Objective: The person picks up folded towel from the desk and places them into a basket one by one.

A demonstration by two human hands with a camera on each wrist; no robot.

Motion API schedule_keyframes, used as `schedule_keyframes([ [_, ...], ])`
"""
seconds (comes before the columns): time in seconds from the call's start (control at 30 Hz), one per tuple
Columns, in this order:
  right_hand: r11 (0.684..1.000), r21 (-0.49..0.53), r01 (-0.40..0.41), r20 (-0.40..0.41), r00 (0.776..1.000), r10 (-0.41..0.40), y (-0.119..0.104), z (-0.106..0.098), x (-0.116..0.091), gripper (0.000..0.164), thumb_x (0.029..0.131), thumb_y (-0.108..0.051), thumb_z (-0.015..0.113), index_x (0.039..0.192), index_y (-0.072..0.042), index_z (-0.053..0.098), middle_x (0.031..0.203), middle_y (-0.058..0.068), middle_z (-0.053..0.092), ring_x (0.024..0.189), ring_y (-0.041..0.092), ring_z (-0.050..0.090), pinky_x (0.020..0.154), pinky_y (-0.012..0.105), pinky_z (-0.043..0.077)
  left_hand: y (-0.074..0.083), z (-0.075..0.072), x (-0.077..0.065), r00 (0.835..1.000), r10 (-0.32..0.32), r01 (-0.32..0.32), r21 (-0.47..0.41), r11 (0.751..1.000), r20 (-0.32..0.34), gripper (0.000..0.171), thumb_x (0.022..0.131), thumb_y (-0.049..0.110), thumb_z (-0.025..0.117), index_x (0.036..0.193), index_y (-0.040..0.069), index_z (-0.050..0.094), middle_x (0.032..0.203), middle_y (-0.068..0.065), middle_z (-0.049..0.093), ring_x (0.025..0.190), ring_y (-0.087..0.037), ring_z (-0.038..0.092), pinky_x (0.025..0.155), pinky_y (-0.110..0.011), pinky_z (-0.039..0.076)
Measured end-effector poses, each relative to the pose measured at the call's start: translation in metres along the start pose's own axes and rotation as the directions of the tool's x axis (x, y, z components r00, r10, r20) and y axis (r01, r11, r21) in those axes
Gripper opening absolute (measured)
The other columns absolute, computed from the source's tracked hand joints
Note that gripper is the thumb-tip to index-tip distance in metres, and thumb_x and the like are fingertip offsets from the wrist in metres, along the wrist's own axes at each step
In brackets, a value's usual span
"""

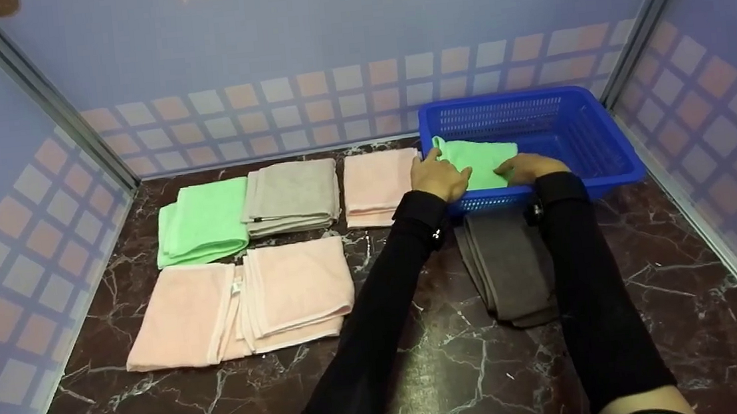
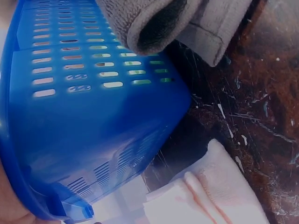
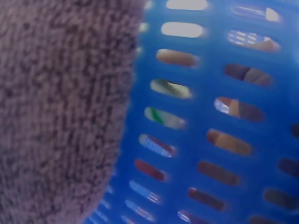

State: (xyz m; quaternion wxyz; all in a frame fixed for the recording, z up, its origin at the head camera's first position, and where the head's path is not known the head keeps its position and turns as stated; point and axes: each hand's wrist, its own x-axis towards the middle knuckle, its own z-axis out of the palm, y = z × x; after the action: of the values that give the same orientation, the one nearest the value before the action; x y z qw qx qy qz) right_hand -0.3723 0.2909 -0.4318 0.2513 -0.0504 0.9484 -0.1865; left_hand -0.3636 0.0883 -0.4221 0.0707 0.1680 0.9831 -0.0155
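A folded green towel (image 1: 481, 160) lies inside the blue basket (image 1: 606, 179), near its left end. My left hand (image 1: 439, 175) is over the basket's front left corner, index finger and thumb spread at the towel's left side. From the right, my right hand (image 1: 535, 167) reaches over the front rim, its extended fingertips touching the towel's right edge. Part of the right hand's fingers is hidden by the hand itself. In the left wrist view, a bit of the left hand (image 2: 14, 205) shows at the basket's rim.
A folded dark grey towel (image 1: 510, 264) lies in front of the basket, under the right forearm. Left of the basket are a pink towel (image 1: 380, 186), a light grey towel (image 1: 294, 193), another green towel (image 1: 209, 217) and two pink towels (image 1: 302, 286). Patterned walls enclose the marbled table (image 1: 484, 383).
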Motion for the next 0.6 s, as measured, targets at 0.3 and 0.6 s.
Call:
schedule_keyframes([
  [0.3,0.998,-0.059,-0.019,-0.042,0.999,0.017,-0.006,-0.003,-0.001,0.054,0.093,-0.012,0.049,0.146,-0.012,0.04,0.15,0.024,0.033,0.135,0.05,0.026,0.104,0.066,0.028,-0.005,-0.001,0.001,0.999,0.041,-0.041,-0.037,0.998,-0.015,0.061,0.101,0.056,0.013,0.13,0.033,0.06,0.14,0.011,0.052,0.143,-0.01,0.018,0.113,-0.042,0.02],
  [0.6,0.981,-0.191,0.037,-0.611,0.778,-0.148,-0.009,0.004,-0.002,0.035,0.086,-0.013,0.061,0.12,-0.011,0.068,0.117,0.025,0.062,0.086,0.043,0.058,0.077,0.059,0.044,-0.026,0.006,-0.008,0.968,0.163,-0.209,-0.252,0.945,-0.191,0.05,0.102,0.052,0.022,0.141,0.032,0.045,0.149,0.006,0.04,0.142,-0.015,0.025,0.114,-0.041,0.023],
])
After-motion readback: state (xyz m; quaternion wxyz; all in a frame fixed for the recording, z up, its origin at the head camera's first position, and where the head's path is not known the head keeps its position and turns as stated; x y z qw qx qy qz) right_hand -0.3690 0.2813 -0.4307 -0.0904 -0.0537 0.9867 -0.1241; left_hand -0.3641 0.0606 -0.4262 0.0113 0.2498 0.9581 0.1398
